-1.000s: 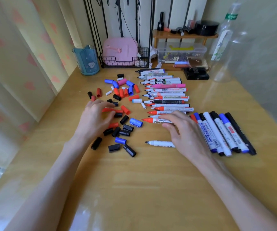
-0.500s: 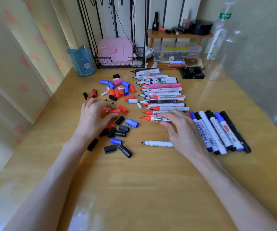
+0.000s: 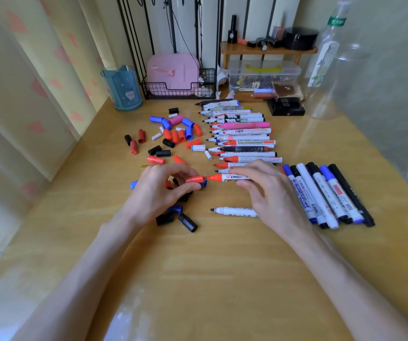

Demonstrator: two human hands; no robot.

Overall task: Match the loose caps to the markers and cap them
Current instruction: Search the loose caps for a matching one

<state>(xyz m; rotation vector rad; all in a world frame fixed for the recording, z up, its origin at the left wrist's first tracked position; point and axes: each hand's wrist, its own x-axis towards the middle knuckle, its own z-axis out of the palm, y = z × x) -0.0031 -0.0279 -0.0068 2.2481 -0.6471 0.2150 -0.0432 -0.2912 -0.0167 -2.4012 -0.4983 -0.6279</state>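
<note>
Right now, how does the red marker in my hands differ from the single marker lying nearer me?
The red marker has a red tip; the single marker has a black one. The right hand holds the red marker, and the left hand pinches a red cap at its tip; the single marker lies ungripped on the table. Both are uncapped, white-barrelled.

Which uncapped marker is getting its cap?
The red CHANGLI marker, at the row's near end: right hand grips it, left hand holds a red cap at its tip.
</note>
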